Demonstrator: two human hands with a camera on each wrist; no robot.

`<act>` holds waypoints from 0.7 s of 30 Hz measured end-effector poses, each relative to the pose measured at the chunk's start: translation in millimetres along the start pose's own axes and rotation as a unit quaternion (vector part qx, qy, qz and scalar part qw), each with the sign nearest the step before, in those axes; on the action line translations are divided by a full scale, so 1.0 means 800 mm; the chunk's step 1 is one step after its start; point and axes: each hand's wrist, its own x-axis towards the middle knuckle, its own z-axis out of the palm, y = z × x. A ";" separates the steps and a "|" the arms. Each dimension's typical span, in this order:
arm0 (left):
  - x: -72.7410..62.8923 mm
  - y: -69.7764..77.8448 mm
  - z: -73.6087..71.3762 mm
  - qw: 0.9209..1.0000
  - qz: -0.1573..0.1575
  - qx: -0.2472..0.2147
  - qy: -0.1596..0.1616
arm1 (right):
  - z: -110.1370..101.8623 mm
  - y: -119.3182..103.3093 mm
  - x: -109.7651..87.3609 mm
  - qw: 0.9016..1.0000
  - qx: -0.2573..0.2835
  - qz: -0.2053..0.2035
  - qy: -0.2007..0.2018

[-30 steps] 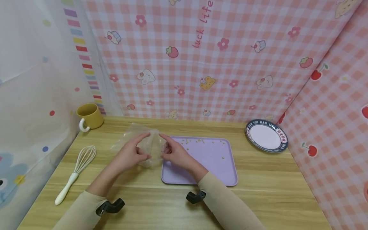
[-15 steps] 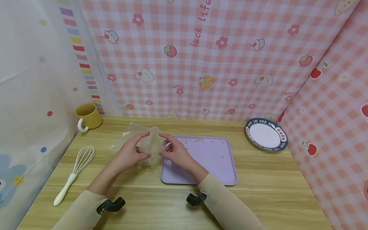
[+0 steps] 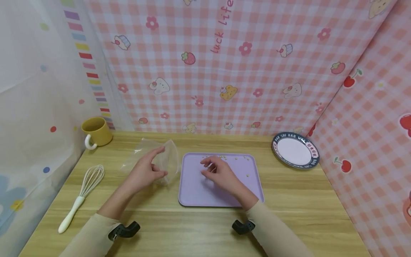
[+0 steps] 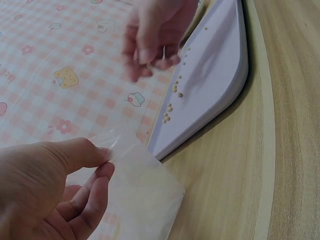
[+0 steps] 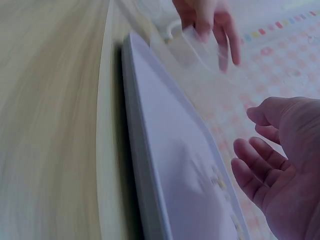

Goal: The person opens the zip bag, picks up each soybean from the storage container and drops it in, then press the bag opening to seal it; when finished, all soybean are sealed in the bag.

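In the head view, my left hand (image 3: pixel 146 168) pinches the rim of a clear plastic bag (image 3: pixel 170 159). The left wrist view has its thumb and a finger closed on the film of the bag (image 4: pixel 145 195). The bag's mouth stands partly spread; its contents cannot be made out. My right hand (image 3: pixel 221 175) hovers over a lilac tray (image 3: pixel 196 194), fingers loosely bent with nothing between them, as the right wrist view of the hand (image 5: pixel 280 165) also shows. Small yellowish beans (image 4: pixel 167 115) lie scattered near the tray's far edge; my right hand hides some in the head view.
A yellow mug (image 3: pixel 97 132) with a white handle stands at the back left. In front of it lies a whisk (image 3: pixel 81 196). An oval plate (image 3: pixel 295 150) with a dark patterned rim sits at the back right. Patterned cloth walls (image 3: pixel 199 71) enclose the wooden table (image 3: pixel 179 232).
My right hand has let go of the bag and moved right, over the tray. My left hand has stayed almost in place, still holding the bag.
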 end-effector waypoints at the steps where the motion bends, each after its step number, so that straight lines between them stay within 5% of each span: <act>1: -0.001 0.000 0.000 1.000 0.000 0.001 0.003 | -0.009 0.004 -0.005 1.000 -0.013 0.000 0.003; 11: -0.002 0.000 0.003 0.998 0.023 -0.002 0.052 | -0.092 0.044 -0.055 0.986 -0.151 -0.044 0.052; 21: 0.001 0.005 0.004 0.998 0.025 -0.003 0.052 | -0.136 0.074 -0.089 0.974 -0.217 0.001 0.059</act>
